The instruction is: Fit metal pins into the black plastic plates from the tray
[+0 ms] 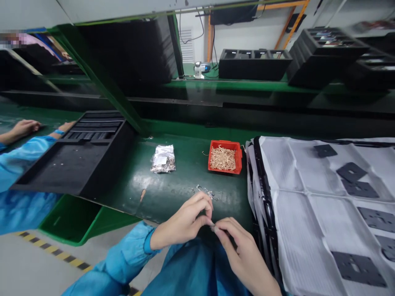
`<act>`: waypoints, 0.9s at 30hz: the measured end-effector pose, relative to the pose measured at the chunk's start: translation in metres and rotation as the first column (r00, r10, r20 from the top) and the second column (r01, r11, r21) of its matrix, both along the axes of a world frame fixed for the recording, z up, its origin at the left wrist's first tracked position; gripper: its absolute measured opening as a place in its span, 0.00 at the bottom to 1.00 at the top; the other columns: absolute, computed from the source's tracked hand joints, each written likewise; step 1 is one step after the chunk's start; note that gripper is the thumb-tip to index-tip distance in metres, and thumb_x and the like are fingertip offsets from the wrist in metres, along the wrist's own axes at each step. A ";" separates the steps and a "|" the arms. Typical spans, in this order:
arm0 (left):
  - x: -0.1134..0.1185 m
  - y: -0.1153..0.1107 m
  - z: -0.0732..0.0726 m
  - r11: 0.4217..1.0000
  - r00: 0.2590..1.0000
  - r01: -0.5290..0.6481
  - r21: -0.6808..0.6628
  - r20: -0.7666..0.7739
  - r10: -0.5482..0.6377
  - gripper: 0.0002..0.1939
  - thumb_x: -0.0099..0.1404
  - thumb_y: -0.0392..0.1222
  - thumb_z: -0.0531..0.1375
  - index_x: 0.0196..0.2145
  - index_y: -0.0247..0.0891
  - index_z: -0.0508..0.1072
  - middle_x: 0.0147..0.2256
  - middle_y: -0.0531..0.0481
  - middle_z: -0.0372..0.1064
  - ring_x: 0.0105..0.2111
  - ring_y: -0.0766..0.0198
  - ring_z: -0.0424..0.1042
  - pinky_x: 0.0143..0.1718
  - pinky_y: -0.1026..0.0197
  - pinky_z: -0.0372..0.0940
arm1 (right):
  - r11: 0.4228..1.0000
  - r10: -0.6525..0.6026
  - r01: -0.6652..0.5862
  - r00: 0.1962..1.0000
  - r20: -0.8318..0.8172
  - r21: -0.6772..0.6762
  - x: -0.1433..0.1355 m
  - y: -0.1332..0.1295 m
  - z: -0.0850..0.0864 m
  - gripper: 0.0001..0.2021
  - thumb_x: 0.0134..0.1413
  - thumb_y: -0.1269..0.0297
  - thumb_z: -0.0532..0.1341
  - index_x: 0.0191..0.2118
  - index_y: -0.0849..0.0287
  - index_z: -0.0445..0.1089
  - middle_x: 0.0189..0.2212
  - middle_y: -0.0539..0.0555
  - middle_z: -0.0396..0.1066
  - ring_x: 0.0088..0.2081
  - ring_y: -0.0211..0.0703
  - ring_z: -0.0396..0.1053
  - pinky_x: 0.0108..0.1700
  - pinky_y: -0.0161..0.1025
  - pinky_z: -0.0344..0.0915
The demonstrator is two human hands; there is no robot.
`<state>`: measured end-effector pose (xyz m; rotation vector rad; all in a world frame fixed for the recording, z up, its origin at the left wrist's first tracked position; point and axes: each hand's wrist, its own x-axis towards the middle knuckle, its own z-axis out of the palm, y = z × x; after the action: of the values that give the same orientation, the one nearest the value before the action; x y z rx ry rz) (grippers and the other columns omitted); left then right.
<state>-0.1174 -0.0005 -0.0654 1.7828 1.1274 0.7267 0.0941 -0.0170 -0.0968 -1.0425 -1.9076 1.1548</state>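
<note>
The person's left hand (185, 222) and right hand (237, 246) meet fingertip to fingertip just off the near edge of the green bench (173, 189), above the lap in blue clothing. Both hands are pinched nearly shut on something tiny between the fingertips, too small to make out. Just beyond the left hand's knuckles, a small scatter of metal clips (205, 191) lies on the bench, near but not touching the fingers. Farther back stands one orange bin (225, 157) filled with thin tan pieces, and to its left one clear bag (163, 158) of small parts, well apart from the hands. The bench surface between bag, bin and clips is bare. To the right, close beside the right hand, a stack of trays covered with white sheet (293, 197) carries dark flat plates (359, 189); at least eight show, some cut off by the frame. To the left, one black foam tray (77, 160) sits at an angle over the bench edge, and another person's two hands (24, 127) rest beyond it.
</note>
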 end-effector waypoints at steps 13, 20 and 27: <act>-0.007 0.012 0.008 0.993 0.992 0.118 0.019 0.035 -0.119 0.09 0.71 0.27 0.60 0.35 0.39 0.73 0.44 0.46 0.71 0.46 0.58 0.72 0.49 0.59 0.68 | 0.994 0.037 -0.045 0.996 -0.077 -0.097 0.001 0.007 0.010 0.10 0.69 0.66 0.58 0.34 0.55 0.74 0.29 0.49 0.75 0.32 0.38 0.73 0.35 0.33 0.70; 0.017 -0.010 -0.013 0.949 0.929 -0.314 0.041 0.222 0.297 0.04 0.72 0.33 0.64 0.37 0.38 0.75 0.40 0.46 0.74 0.42 0.57 0.75 0.46 0.59 0.69 | 0.985 -0.137 0.147 0.985 -0.104 0.093 -0.022 0.020 0.009 0.09 0.65 0.73 0.59 0.33 0.56 0.73 0.29 0.49 0.76 0.31 0.38 0.74 0.34 0.33 0.72; -0.005 0.023 -0.017 0.648 0.547 -0.758 0.073 0.612 0.572 0.10 0.79 0.35 0.57 0.39 0.40 0.76 0.41 0.50 0.73 0.39 0.66 0.74 0.42 0.67 0.69 | 0.936 -0.186 0.252 0.948 -0.258 0.248 -0.045 0.035 0.013 0.09 0.60 0.75 0.61 0.39 0.54 0.76 0.33 0.52 0.78 0.34 0.41 0.73 0.40 0.38 0.72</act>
<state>-0.1221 0.0230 -0.0820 1.1740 1.3351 1.8781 0.0490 0.0183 -0.0842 -0.8980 -1.6627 0.8130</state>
